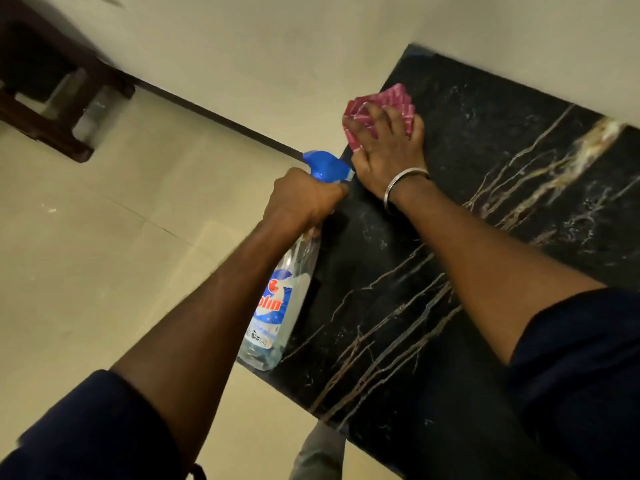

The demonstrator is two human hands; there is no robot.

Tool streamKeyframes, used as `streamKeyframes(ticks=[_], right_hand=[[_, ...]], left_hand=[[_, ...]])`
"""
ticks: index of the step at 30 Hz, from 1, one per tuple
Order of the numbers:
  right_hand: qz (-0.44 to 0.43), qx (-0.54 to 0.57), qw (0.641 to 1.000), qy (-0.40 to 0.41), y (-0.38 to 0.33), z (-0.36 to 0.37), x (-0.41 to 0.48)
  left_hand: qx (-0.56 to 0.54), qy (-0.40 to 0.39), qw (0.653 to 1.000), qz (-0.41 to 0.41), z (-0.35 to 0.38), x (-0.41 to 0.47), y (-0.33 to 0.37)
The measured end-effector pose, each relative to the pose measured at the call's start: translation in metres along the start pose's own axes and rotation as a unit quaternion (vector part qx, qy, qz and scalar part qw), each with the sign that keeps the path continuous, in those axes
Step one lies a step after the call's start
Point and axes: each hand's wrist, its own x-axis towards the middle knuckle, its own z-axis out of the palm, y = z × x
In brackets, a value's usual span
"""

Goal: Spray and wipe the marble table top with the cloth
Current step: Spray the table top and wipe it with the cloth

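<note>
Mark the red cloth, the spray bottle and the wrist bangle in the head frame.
Red patterned cloth (391, 95): head view, bare folded part beyond the fingers.
Clear plastic spray bottle with blue trigger (272, 308): head view, printed label.
Silver metal bangle (398, 176): head view, band over the right wrist.

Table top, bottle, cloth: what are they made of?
Table top: likely polished black marble, glossy, with gold and white veins. Bottle: probably clear plastic, see-through, with blue spray head. Cloth: soft pink patterned fabric, crumpled.
</note>
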Motion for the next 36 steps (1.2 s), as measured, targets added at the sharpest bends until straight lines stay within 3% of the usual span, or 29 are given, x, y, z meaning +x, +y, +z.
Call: streamKeyframes(ticks=[6,12,23,29,36], right_hand=[[-0.057,-0.004,0.997,-0.047,-0.053,0.006,-0.078],[-0.088,0.014,0.995,-0.035,-0.102,0.021,-0.146],[-0.255,0.011,0.966,-0.051,-0.172,0.052,-0.263],[-0.331,0.012,0.943,-0.039,-0.142,0.046,-0.249],[-0.204,-0.013,0.979,0.002,-0.036,0.029,-0.149]], left_hand=[[-0.005,0.01,0.999,-0.042,0.004,-0.042,-0.042],[-0.036,0.028,0.994,-0.098,-0.003,-0.088,-0.095],[-0.085,0.064,0.982,-0.157,-0.011,-0.151,-0.147],[-0.085,0.051,0.984,-0.15,-0.002,-0.148,-0.135],[-0.078,0.022,0.992,-0.097,0.011,-0.108,-0.083]])
